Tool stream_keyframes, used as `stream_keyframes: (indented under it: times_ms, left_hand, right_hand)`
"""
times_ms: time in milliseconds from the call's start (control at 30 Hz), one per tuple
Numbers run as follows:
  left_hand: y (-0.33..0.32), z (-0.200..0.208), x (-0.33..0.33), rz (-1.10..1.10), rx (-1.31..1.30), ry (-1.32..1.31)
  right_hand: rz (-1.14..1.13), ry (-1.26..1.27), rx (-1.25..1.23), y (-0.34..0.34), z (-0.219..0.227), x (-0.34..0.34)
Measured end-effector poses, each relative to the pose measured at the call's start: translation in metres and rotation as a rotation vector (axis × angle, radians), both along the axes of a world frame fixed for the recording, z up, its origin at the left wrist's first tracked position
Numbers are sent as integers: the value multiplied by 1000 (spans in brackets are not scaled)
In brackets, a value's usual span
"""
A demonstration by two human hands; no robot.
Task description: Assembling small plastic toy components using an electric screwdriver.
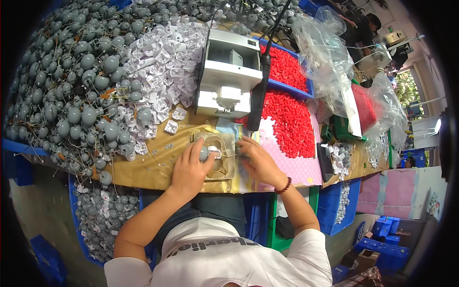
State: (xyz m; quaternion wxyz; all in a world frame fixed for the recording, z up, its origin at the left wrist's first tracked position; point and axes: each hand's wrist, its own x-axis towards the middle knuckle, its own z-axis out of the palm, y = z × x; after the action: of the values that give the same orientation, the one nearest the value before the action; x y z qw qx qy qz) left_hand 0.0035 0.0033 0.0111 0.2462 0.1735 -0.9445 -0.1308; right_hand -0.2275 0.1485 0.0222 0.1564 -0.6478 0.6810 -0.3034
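My left hand (189, 168) grips a small grey ball-shaped part (204, 153) between thumb and fingers. Beside the ball, a white plastic piece (214, 151) shows next to my thumb. Both are over a flat tan fixture (231, 173) with rounded hollows. From the white piece a thin pale wire (230, 155) runs right to the bent fingers of my right hand (260, 161). These fingers look closed on its end, though the fingertips partly hide it.
Heaps of grey balls with wires (88, 115) and white plastic parts (162, 62) cover the table's left. A white-and-grey machine (229, 76) stands beyond the fixture. Red parts (289, 126) lie at right, near a blue tray (294, 90) and clear plastic bags (327, 52).
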Motion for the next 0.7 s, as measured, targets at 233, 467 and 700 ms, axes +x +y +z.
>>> stream_keyframes:
  times_ms: [233,467,700]
  left_hand:
    - [-4,-1,2,-43,10,-4]
    - [-5,0,3,-54,43,-26]
    - [-10,2,2,-94,112,-43]
  right_hand:
    - [-297,-293,-212,-16,-31,16]
    - [33,-1727,-46,-52,-10,23]
    - [-14,-995,292,-60,0,12]
